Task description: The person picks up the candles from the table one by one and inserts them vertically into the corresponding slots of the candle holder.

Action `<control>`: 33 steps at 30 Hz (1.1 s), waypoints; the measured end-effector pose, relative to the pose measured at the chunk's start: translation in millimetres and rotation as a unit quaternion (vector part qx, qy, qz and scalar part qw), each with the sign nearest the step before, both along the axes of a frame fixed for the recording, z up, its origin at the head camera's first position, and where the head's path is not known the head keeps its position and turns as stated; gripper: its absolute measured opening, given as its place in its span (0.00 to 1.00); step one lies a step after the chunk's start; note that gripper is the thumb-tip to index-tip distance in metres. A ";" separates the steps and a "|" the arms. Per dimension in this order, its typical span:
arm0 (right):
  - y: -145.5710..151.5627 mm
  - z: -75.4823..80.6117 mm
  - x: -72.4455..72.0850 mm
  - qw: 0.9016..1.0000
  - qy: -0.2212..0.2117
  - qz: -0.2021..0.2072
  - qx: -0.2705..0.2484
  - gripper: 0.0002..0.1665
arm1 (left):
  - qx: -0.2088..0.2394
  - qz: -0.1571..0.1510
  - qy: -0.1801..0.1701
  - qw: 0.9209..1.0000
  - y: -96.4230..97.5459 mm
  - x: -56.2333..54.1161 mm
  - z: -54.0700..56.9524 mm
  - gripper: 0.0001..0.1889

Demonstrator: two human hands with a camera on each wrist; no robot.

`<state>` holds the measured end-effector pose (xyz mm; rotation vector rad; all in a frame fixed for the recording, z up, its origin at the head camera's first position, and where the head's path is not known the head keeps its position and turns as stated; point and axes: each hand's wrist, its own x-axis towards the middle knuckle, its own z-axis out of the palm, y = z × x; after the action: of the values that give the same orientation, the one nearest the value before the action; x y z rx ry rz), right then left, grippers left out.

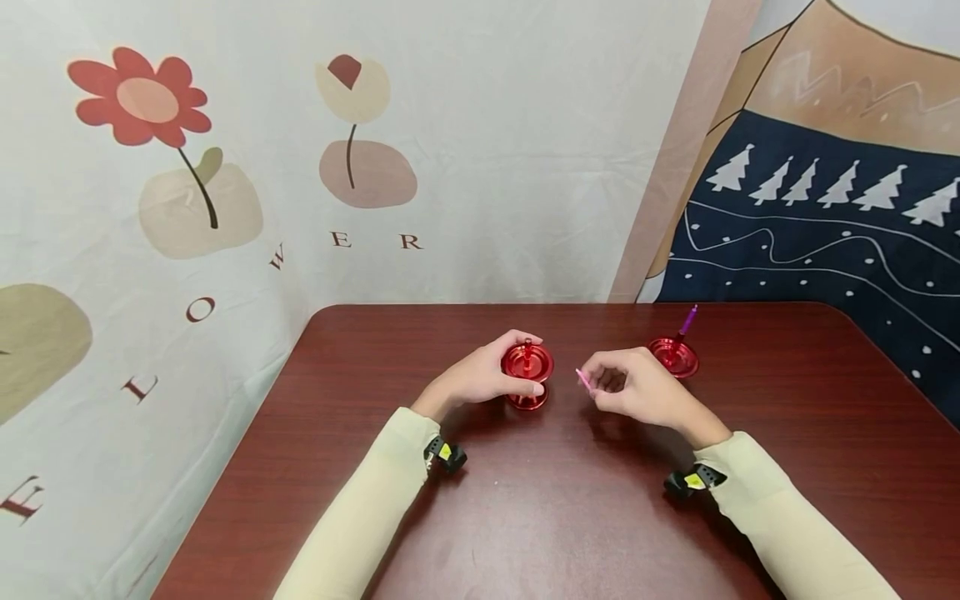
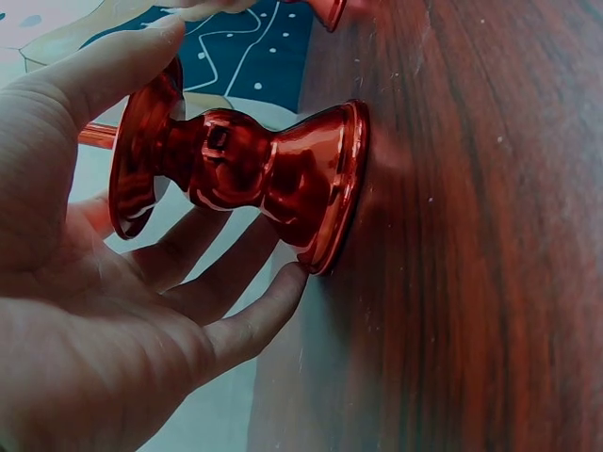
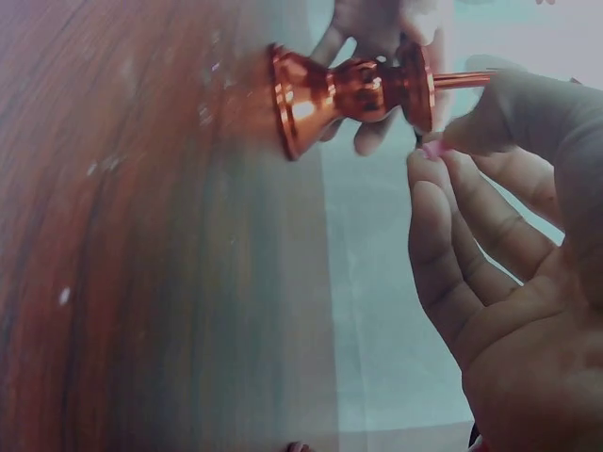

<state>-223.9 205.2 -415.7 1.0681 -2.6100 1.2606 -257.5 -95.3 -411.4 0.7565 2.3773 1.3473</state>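
Note:
My left hand point(image 1: 482, 373) holds a shiny red candle holder point(image 1: 528, 363) upright on the table, thumb on the near side and fingers round the far side. In the left wrist view the candle holder point(image 2: 236, 155) shows a flared base, a rounded stem and a wide dish with a thin post above it. To the right of it, my right hand point(image 1: 637, 389) pinches a small pink candle point(image 1: 583, 380) between thumb and fingertips, apart from the holder in the head view. Only a bit of the pink candle point(image 3: 434, 148) shows in the right wrist view.
Behind my right hand stands a second red candle holder point(image 1: 675, 358) with a purple candle point(image 1: 688, 320) upright in it. Everything rests on a dark red-brown wooden table point(image 1: 495, 517). Printed cloth point(image 1: 510, 150) hangs behind the table's far edge.

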 end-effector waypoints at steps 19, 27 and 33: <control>-4.6 5.4 0.8 0.993 -0.037 -0.009 -0.112 0.17 | -0.002 -0.009 0.005 1.000 13.3 5.2 -5.1 0.40; -5.9 7.3 4.2 0.990 -0.039 -0.017 -0.137 0.15 | -0.006 -0.014 0.011 1.000 22.8 10.4 -5.2 0.41; -8.8 10.9 7.9 0.986 -0.032 -0.027 -0.159 0.16 | -0.003 -0.021 0.010 1.000 29.6 14.6 -6.8 0.41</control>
<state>-216.0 196.4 -404.7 0.9087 -2.3490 1.6525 -242.9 -65.7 -418.2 0.8174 2.3675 1.3202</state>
